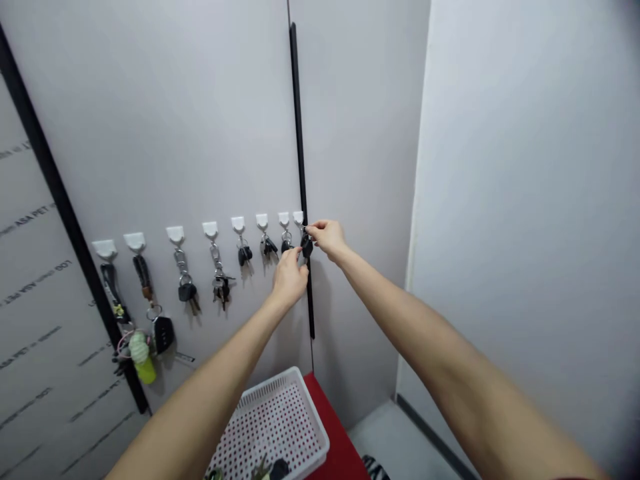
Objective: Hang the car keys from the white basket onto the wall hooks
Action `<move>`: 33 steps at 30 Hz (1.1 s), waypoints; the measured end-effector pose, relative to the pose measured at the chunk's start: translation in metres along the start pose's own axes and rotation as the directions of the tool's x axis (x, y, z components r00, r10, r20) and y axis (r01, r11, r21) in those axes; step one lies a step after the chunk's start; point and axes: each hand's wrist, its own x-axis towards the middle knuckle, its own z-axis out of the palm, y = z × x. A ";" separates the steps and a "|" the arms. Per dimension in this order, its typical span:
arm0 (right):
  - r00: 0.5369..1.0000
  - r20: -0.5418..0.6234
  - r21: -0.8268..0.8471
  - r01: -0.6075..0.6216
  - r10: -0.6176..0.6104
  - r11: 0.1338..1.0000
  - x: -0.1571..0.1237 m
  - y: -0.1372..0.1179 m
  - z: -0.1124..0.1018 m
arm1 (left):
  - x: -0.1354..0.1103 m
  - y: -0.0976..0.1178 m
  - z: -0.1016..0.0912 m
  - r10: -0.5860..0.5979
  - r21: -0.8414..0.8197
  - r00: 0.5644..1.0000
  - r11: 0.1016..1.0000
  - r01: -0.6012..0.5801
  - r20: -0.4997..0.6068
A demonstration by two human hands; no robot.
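Observation:
A row of white wall hooks (210, 229) runs across a grey panel, each with keys hanging from it. Both my hands reach to the rightmost hook (299, 217). My right hand (327, 238) pinches the ring of a black key fob (307, 247) hanging there. My left hand (290, 277) is just below, fingers curled up against the same fob. Neighbouring key sets (245, 254) hang untouched to the left.
A black vertical strip (301, 173) divides the panels beside the last hook. A white perforated basket (280, 420) with a few dark items sits on a red surface (335, 443) below. A green and white tag (141, 357) dangles at the far left. A plain wall (525, 200) stands at the right.

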 end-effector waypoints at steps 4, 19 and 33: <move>0.997 -0.075 -0.097 0.024 -0.031 0.995 0.019 0.000 0.006 | 0.012 0.005 0.002 -0.012 0.080 0.999 0.997 0.009 0.036; 0.994 -0.100 -0.203 -0.052 0.032 0.978 0.025 0.020 0.025 | 0.008 -0.004 0.010 -0.029 0.101 0.992 0.995 0.017 0.119; 0.999 -0.029 0.008 -0.046 0.047 0.999 -0.082 0.068 0.030 | -0.066 -0.064 0.006 -0.336 -0.034 0.924 0.937 0.348 0.183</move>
